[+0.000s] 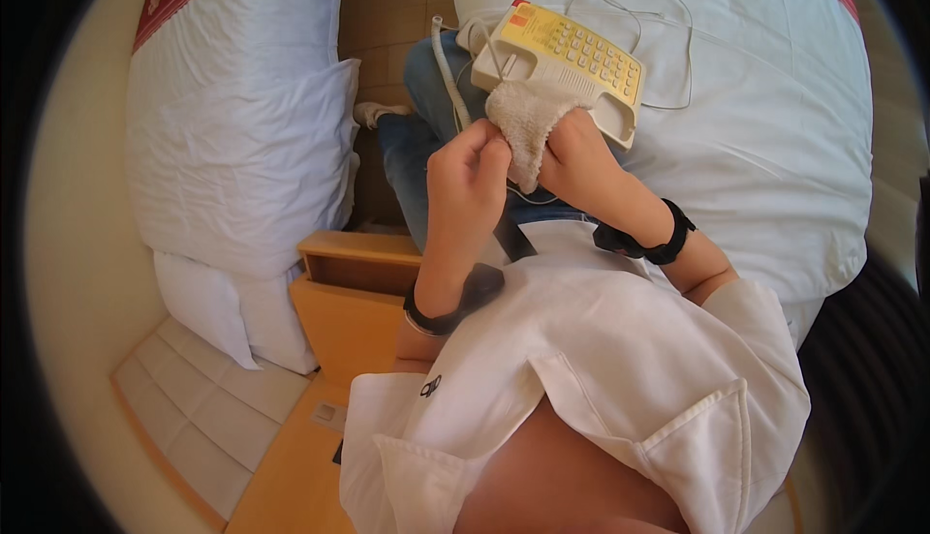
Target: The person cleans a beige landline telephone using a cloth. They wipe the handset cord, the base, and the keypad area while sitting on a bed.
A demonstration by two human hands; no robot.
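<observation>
A beige terry cloth [531,120] hangs between my hands, over the near edge of a cream desk telephone [625,77] with a yellow keypad face. My left hand [469,168] is closed, with thumb and fingers pinching the cloth's left edge. On the other side my right hand [581,158] is closed on the cloth too, its fingertips partly hidden by the folds. The telephone lies tilted at the edge of the bed, by my legs. A pale coiled cord [448,74] hangs at its left side, and part of the handset cradle is covered by the cloth.
A white-covered bed [765,156] lies under and right of the telephone, with a thin cable [690,45] looped on it. Another white bed [237,137] with pillows [208,302] is at left. A wooden bedside cabinet [354,316] stands between them, near my left forearm.
</observation>
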